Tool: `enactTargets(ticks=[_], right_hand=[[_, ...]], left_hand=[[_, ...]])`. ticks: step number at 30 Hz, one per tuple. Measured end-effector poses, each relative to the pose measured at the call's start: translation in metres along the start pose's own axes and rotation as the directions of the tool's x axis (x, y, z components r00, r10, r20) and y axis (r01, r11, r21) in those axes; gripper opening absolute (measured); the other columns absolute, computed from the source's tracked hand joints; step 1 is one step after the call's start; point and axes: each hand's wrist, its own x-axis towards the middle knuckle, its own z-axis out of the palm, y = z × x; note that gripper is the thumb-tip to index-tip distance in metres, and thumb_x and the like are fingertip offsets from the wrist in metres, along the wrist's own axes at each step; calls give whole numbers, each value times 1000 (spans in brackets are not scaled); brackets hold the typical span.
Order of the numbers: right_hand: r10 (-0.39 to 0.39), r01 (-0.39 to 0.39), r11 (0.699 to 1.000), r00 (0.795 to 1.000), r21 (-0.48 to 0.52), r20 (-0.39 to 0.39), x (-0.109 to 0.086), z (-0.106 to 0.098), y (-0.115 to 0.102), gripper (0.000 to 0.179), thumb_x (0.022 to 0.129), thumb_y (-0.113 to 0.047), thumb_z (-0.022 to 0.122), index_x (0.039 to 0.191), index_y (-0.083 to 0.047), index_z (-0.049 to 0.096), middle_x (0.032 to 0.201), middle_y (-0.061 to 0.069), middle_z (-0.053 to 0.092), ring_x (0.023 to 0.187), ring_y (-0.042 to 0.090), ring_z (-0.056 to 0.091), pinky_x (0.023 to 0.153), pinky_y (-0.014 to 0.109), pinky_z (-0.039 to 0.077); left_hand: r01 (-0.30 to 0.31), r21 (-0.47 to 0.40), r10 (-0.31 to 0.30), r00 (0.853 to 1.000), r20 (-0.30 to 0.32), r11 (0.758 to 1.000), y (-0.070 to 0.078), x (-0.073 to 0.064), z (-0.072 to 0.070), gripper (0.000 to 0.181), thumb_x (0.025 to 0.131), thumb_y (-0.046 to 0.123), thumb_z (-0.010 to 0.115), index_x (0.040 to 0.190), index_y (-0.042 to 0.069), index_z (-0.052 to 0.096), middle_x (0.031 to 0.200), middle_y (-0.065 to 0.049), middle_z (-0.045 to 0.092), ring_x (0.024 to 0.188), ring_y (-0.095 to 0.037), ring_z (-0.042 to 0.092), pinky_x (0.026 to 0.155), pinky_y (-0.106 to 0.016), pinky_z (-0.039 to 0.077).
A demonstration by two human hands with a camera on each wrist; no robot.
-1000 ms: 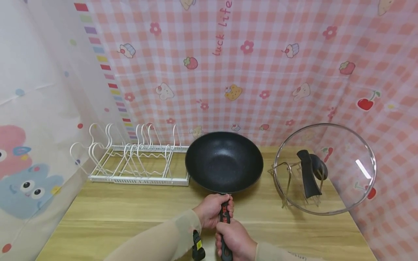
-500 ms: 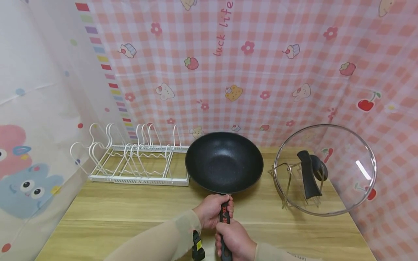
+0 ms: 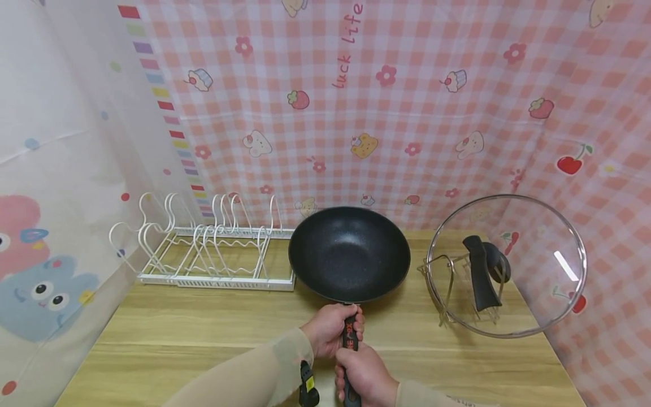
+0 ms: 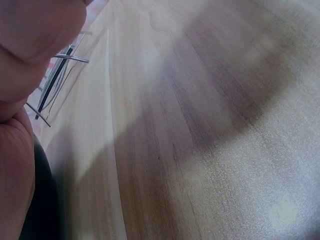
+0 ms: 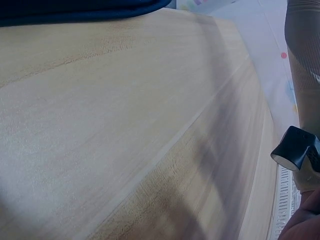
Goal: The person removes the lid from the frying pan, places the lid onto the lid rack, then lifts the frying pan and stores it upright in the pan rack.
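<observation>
A black wok stands in the middle of the head view, its dark inside facing up and toward me. Its black handle, with red lettering, points down toward me. My left hand grips the handle close to the pan, thumb along the top. Just below it, my right hand holds the handle near its end. Left-hand fingers fill the left edge of the left wrist view. A dark edge, likely the handle's end, crosses the top of the right wrist view. Whether the wok touches the table is unclear.
Left of the wok, a white wire rack with curved dividers lies on the wooden table. At right, a glass lid with a black handle leans on a metal wire stand. Patterned cloth hangs behind.
</observation>
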Motion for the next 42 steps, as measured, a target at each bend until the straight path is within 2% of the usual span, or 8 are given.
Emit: enactTargets(ticks=[16,27,42], right_hand=[[-17,15,999,1000,-43,-27,-1,2,5,10,92,-10,48,102,-7,46,61,-4,48,48,11,46,47,24,47],[-51,48,995,998,-91,-32,-3,4,3,8,92,-10,49,99,-5,49,58,-4,49,45,11,47,46,23,47],[-63,60,994,997,-96,-34,-6,10,0,8,92,-10,49,98,-5,50,56,-4,49,44,11,47,46,23,47]], left_hand=[[-18,-12,18,1000,7,1000,-2,-4,2,23,112,18,37,94,14,50,74,9,47,64,-3,43,62,-16,43],[-32,12,32,999,-3,999,0,-9,3,25,113,18,36,92,14,50,74,9,47,64,-3,43,62,-16,43],[-62,39,62,998,2,997,2,-13,2,29,114,18,32,91,14,50,74,9,47,64,-3,43,63,-16,44]])
